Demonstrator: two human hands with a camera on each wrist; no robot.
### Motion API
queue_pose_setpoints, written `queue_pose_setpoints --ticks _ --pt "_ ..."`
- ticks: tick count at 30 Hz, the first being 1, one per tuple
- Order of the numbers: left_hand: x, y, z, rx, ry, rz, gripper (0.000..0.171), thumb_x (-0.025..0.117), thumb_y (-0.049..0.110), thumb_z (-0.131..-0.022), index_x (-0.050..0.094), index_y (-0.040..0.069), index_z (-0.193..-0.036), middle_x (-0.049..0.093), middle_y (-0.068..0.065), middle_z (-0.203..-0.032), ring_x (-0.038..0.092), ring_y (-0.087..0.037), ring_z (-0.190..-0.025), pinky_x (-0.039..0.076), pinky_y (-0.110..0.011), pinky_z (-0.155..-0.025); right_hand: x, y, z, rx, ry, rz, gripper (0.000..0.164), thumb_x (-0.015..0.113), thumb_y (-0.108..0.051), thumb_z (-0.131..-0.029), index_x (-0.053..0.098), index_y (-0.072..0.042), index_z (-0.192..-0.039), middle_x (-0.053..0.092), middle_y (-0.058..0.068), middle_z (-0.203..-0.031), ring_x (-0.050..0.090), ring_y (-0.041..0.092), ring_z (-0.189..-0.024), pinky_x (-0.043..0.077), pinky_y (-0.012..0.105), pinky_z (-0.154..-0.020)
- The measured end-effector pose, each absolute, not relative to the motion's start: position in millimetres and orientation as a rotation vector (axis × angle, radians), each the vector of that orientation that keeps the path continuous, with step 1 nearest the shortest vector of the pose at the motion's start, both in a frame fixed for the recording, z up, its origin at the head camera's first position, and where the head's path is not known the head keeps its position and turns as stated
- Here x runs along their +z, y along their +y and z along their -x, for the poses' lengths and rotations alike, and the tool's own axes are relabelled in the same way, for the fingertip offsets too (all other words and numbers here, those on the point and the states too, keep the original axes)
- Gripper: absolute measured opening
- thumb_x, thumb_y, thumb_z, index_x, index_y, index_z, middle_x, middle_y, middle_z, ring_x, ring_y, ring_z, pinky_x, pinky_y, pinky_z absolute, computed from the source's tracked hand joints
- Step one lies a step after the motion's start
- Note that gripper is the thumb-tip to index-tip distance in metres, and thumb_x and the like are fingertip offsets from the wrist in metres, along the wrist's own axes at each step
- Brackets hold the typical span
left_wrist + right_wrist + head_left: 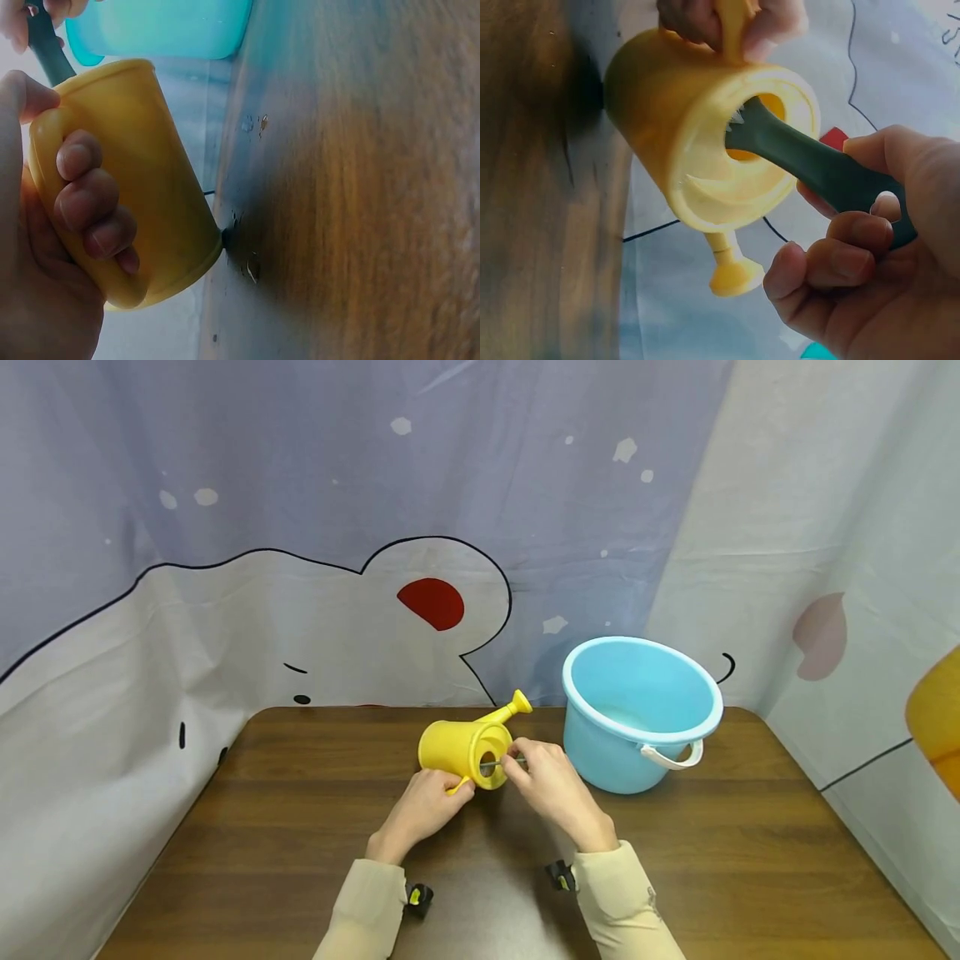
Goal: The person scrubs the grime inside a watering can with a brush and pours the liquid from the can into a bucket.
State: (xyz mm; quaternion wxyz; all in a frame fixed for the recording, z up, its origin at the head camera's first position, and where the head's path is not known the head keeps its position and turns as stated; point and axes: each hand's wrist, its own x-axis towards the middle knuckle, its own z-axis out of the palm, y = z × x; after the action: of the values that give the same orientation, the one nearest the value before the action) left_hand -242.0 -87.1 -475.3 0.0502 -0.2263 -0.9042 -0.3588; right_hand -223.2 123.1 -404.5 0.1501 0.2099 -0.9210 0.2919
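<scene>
A yellow watering can point(450, 745) is tipped sideways, its opening toward the right hand and its spout pointing to the back right. My left hand point(426, 807) grips the can's handle, fingers wrapped through the loop in the left wrist view. With thumb and fingers, my right hand point(553, 783) holds a dark green brush point(810, 159) by its handle. White bristles point(737, 116) show just inside the hole in the can's top; the rest of the brush head is hidden in there. The can's base edge is right at the tabletop.
A light blue bucket point(596, 747) with a white handle point(670, 760) stands on the wooden table point(285, 835), right of the can. Small water drops point(253, 268) lie on the wood near the can. A printed curtain point(300, 468) hangs behind the table.
</scene>
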Motion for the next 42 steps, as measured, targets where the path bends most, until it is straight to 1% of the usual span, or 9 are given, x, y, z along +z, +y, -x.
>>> queue_pose_setpoints --ticks 4,8,18,26,34,42 --pt "-475.5 -86.2 241.6 -1.083 -2.745 0.696 0.042 0.057 0.028 -0.092 0.043 0.019 -0.053 0.029 0.014 -0.049 0.028 -0.002 -0.045 0.026 -0.022 -0.046 -410.4 119.1 224.1 0.856 -2.665 -0.608 0.012 0.06 -0.018 -0.094 0.065 -0.01 -0.086 0.055 -0.005 -0.068 0.048 0.012 -0.059 0.042 0.029 -0.056" --pt "-477.1 -85.8 240.4 -1.084 -2.753 0.695 0.043 0.057 0.028 -0.092 0.042 0.019 -0.053 0.028 0.014 -0.049 0.027 -0.002 -0.045 0.026 -0.022 -0.046 -417.6 114.5 224.2 0.861 -2.689 -0.593 0.014 0.062 -0.02 -0.095 0.064 -0.011 -0.084 0.048 -0.007 -0.061 0.045 0.011 -0.055 0.039 0.028 -0.052" --pt "-480.2 -86.0 240.7 -1.071 -2.737 0.685 0.042 0.058 0.027 -0.091 0.042 0.019 -0.053 0.028 0.015 -0.049 0.027 -0.002 -0.045 0.025 -0.022 -0.046 -432.7 106.5 227.8 0.874 -2.705 -0.573 0.016 0.061 -0.023 -0.096 0.061 -0.013 -0.083 0.045 -0.007 -0.061 0.044 0.011 -0.055 0.038 0.027 -0.052" --pt "-478.7 -85.6 240.4 -1.094 -2.749 0.683 0.042 0.058 0.027 -0.092 0.043 0.018 -0.054 0.028 0.014 -0.05 0.027 -0.002 -0.045 0.025 -0.022 -0.046 -426.6 116.2 227.6 0.869 -2.683 -0.598 0.013 0.06 -0.021 -0.094 0.064 -0.014 -0.084 0.048 -0.008 -0.06 0.044 0.009 -0.053 0.038 0.026 -0.05" --pt "-478.5 -86.9 240.3 -1.098 -2.756 0.675 0.042 0.058 0.027 -0.092 0.043 0.019 -0.054 0.029 0.014 -0.05 0.027 -0.003 -0.045 0.026 -0.023 -0.046 -414.6 127.1 226.2 0.841 -2.671 -0.61 0.011 0.06 -0.019 -0.091 0.066 -0.013 -0.085 0.056 -0.008 -0.067 0.049 0.01 -0.059 0.043 0.028 -0.058" --pt "-476.7 -86.4 240.8 -1.121 -2.754 0.679 0.042 0.057 0.029 -0.092 0.042 0.019 -0.054 0.029 0.014 -0.05 0.028 -0.003 -0.045 0.025 -0.022 -0.046 -399.8 131.3 220.2 0.843 -2.678 -0.606 0.013 0.059 -0.018 -0.092 0.068 -0.011 -0.087 0.059 -0.007 -0.069 0.049 0.011 -0.059 0.043 0.03 -0.058"
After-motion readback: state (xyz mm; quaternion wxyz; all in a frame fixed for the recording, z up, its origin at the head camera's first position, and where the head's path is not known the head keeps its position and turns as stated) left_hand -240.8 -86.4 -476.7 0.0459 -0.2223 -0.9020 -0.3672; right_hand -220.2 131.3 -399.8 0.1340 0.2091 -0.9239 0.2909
